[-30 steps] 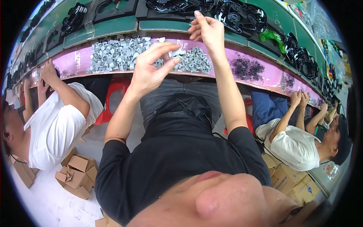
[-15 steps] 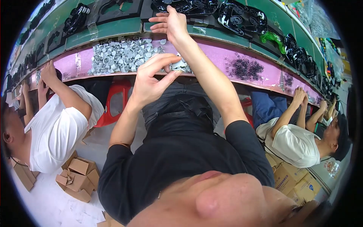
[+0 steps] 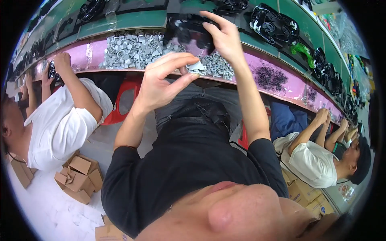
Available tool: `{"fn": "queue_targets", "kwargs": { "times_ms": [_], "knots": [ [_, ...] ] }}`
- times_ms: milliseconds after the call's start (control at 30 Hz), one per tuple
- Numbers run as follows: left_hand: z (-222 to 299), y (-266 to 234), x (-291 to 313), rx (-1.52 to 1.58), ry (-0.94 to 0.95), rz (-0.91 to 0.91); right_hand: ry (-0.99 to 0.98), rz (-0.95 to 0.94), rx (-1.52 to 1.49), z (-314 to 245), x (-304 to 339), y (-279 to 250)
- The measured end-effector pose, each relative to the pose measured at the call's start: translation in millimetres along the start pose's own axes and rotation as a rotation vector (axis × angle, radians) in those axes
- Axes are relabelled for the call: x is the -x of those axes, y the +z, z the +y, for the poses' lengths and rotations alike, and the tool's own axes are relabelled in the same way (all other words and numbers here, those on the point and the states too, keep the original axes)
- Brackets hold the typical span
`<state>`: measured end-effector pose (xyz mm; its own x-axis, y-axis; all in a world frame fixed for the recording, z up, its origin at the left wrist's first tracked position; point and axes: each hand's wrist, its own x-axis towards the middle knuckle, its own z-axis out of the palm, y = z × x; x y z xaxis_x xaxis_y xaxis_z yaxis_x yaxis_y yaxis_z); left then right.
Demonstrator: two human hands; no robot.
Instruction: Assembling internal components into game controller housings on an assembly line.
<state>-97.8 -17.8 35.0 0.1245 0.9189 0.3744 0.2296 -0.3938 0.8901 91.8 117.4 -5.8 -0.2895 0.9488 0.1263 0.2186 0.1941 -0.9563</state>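
Note:
In a pinch between thumb and fingertips, my left hand (image 3: 161, 82) holds a small light-grey plastic piece (image 3: 196, 67) just above the near edge of the pink shelf (image 3: 245, 61). My right hand (image 3: 227, 40) grips the right side of a glossy black moulded shell (image 3: 189, 32), smeared by motion, with thumb and fingers at its edge. The shell hangs over the shelf, beyond the left hand and apart from it. Under and beside it lie a pile of grey caps (image 3: 134, 50) and, to the right, smaller grey pieces (image 3: 219, 66).
Tiny dark parts (image 3: 270, 76) lie heaped farther right on the shelf. Behind runs a green belt (image 3: 140, 21) carrying black shells (image 3: 275, 23) on dark trays. Co-workers in white shirts sit left (image 3: 66, 120) and right (image 3: 313, 156). Cardboard boxes (image 3: 82, 176) stand on the floor.
My right hand, empty and reaching over the belt before, has taken a black shell and drawn it back over the shelf. My left hand keeps its pinch almost in place.

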Motion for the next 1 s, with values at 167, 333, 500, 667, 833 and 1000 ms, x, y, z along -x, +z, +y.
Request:
{"fn": "queue_targets", "kwargs": {
  "times_ms": [167,333,500,667,833,1000],
  "knots": [
    [-3.3,-12.1,-23.3,-0.208,0.022,0.008,0.156,-0.051,-0.194,-19.4,32.2,-32.9],
    [-9.3,2.1,-41.3,-0.251,0.0,0.02,0.206,0.095,-0.054,-33.8,55.4,-39.3],
    [-12.5,19.5,-49.4,-0.354,0.068,0.033,0.197,0.192,0.065,-40.4,71.9,-37.6],
    [-14.6,23.7,-51.1,-0.458,0.097,0.025,0.049,0.301,0.161,-38.6,82.0,-31.7],
    [-9.5,20.6,-57.4,-0.524,0.028,-0.067,0.293,0.261,0.157,-52.0,89.3,-29.9],
    [-12.5,20.3,-61.9,-0.602,0.201,-0.032,0.099,0.309,-0.019,-41.2,88.2,-33.5]
  ]
}}
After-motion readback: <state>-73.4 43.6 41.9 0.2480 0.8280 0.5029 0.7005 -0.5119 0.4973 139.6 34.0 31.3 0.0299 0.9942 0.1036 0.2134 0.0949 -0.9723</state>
